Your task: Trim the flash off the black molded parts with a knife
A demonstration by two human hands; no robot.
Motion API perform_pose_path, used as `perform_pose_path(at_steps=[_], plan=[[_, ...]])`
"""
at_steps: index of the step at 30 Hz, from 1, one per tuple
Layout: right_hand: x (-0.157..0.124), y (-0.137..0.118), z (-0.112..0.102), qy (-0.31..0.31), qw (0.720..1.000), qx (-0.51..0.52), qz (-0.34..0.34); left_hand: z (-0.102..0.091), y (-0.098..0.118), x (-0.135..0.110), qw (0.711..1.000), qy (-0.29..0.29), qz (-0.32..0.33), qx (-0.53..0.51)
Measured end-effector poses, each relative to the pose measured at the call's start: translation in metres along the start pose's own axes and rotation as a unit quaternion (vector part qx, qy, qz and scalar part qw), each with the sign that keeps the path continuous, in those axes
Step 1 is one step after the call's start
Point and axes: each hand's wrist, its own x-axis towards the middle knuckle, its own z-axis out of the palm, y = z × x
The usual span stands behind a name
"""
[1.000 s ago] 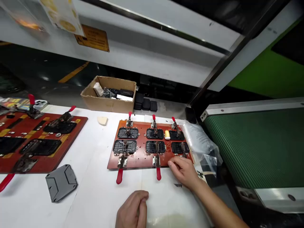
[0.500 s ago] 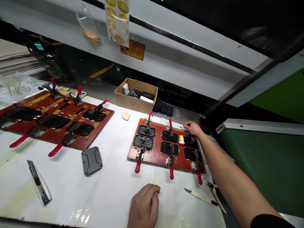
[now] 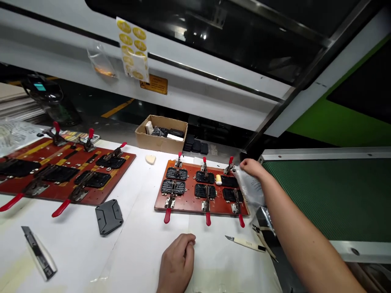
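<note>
My left hand (image 3: 177,260) rests on the white tabletop near the front edge, fingers curled into a loose fist with nothing visible in it. My right hand (image 3: 251,167) reaches far right, fingers closed at the top of a clear plastic bag (image 3: 251,189) beside the small red clamp board (image 3: 183,201). That board carries several black parts under red-handled toggle clamps; a small cream cylinder (image 3: 218,179) lies on it.
A larger red clamp board (image 3: 61,191) lies at left. A grey lid (image 3: 108,216), a utility knife (image 3: 38,253) and a white-handled blade (image 3: 244,243) lie on the table. A cardboard box (image 3: 160,134) stands behind. A green conveyor belt (image 3: 330,195) runs at right.
My right hand went from the board's front right corner to its far right clamp, then over to the plastic bag. The view swung left and up. My left hand stayed put.
</note>
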Motion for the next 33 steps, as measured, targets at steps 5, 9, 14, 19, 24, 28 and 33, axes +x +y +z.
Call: perform_pose_path(at_steps=[5,9,14,19,24,28,33], plan=[[-0.05,-0.006,0.035,-0.097,0.994,0.019,-0.035,-0.001,0.0,0.003,1.0,-0.001,-0.005,0.008],[-0.069,-0.012,0.026,-0.064,0.992,0.088,-0.064,-0.006,-0.002,0.0,0.999,-0.009,-0.041,0.001],[-0.127,-0.036,0.016,-0.021,0.955,0.266,-0.131,-0.006,0.01,-0.002,0.986,0.03,-0.123,-0.104],[-0.247,-0.086,0.096,-0.064,0.877,0.449,-0.162,0.004,0.051,0.004,0.907,-0.018,-0.208,-0.365],[-0.3,-0.051,0.107,-0.179,0.796,0.534,-0.221,-0.004,0.074,-0.006,0.864,-0.112,-0.327,-0.366],[-0.3,0.041,0.08,-0.033,0.968,0.246,-0.049,-0.007,0.079,-0.024,0.815,-0.119,-0.417,-0.385],[-0.287,0.105,0.081,0.019,0.991,0.095,0.09,0.011,0.09,-0.036,0.801,-0.105,-0.437,-0.395]])
